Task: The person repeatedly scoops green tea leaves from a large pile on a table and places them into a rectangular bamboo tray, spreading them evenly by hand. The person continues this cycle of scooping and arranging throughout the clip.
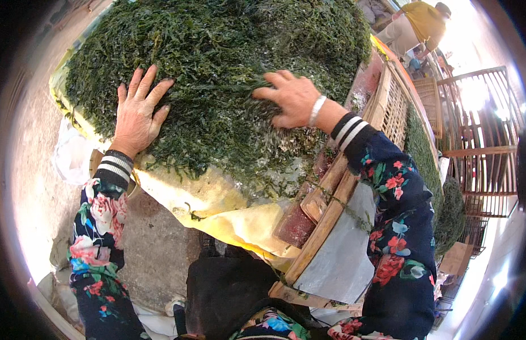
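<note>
A large heap of dark green seaweed lies before me on a yellow sheet, mixed with pale bits. My left hand rests palm down on the left part of the heap, fingers spread. On the right part, my right hand is over the seaweed with its fingers apart and bent, and strands around them are blurred. A silver bracelet circles the right wrist. Whether strands lie under either palm is hidden.
Right of the heap stand a wooden frame, a grey metal sheet and a woven bamboo tray. More seaweed lies beyond. A person bends over at the upper right, near slatted wooden racks. A clear plastic bag is at left.
</note>
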{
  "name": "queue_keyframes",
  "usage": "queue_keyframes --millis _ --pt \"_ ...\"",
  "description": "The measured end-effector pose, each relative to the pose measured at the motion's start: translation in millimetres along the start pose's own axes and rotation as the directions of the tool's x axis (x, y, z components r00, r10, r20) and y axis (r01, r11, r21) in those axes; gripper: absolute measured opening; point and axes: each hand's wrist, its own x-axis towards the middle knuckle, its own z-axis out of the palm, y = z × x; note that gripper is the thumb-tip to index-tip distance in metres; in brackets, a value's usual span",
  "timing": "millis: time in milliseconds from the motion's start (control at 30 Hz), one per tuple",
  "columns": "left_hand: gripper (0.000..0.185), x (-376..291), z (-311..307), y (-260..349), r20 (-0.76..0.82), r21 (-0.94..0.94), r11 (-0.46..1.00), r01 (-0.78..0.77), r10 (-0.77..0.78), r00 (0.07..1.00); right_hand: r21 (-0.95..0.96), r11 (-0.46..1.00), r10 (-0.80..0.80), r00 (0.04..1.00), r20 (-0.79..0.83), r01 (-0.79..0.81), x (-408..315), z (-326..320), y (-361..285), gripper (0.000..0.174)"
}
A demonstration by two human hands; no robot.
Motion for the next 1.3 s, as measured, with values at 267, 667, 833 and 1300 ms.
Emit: queue_keyframes --millis 267,667,833,1300 --pt "0.056 -1 3 -2 -0.083 -0.039 0.998 -0.046 0.043 0.996 0.406 0.862 0.417 0.879 -0.233 -0.302 -27 -2 77 0.050" --pt "0.056 0 2 1 -0.060 -0.034 0.999 -0.022 0.020 0.998 0.556 0.544 0.702 0.704 0.110 -0.628 -12 23 96 0.094" --pt "0.056 0 3 1 -0.066 -0.028 0.999 -0.025 0.023 0.998 0.445 0.696 0.633 0.774 -0.009 -0.563 -17 -19 82 0.092" --pt "0.056 2 1 3 -0.076 -0.026 0.999 -0.028 0.026 0.997 0.348 0.849 0.448 0.891 -0.073 -0.398 -23 5 37 0.075"
